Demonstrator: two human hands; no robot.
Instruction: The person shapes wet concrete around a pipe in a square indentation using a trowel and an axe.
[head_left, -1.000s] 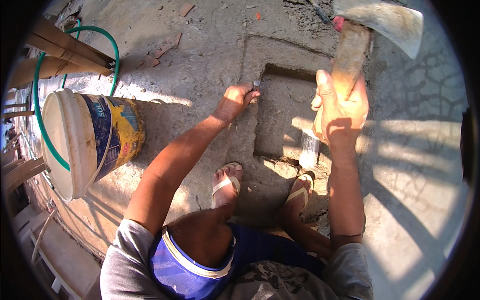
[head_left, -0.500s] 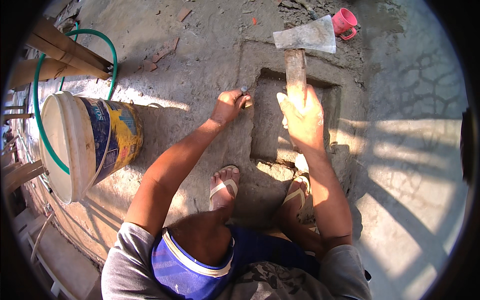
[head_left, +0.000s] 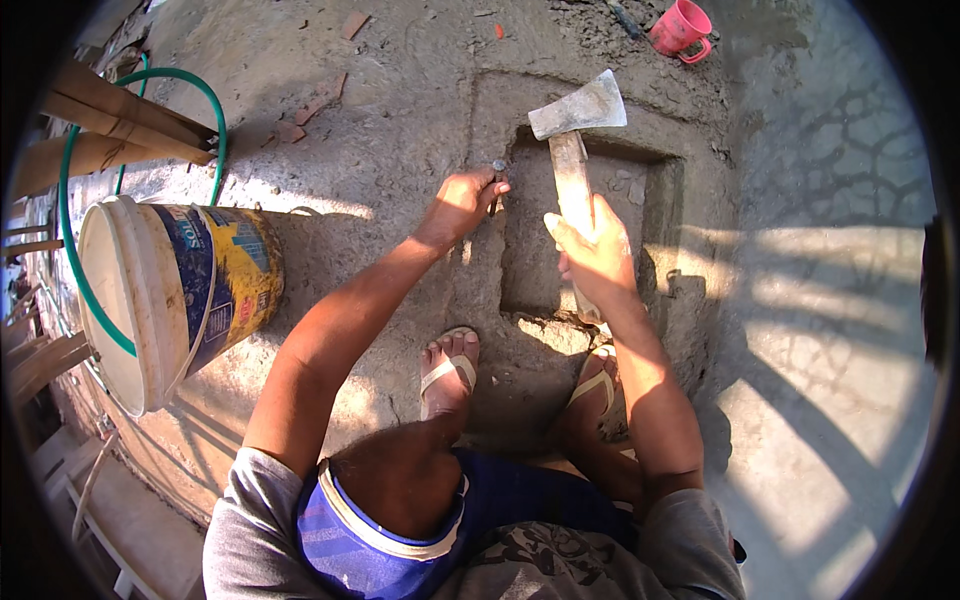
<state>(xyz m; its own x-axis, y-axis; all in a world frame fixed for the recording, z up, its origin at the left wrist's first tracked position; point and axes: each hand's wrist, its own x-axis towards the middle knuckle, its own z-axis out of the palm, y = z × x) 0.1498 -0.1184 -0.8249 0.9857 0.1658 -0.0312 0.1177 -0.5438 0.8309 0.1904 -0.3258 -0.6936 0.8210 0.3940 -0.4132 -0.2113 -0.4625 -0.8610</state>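
Mid-frame, our right hand [head_left: 598,250] grips a hatchet [head_left: 571,168], our left hand [head_left: 463,207] perhaps a chisel [head_left: 499,166] — mis-aimed blows could bruise us.

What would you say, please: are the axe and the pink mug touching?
Apart: the head view shows ground between the axe and the pink mug.

Hands [head_left: 603,255] apart, hatchet [head_left: 568,160] over pit [head_left: 532,235] (pink mug [head_left: 677,28] beyond)
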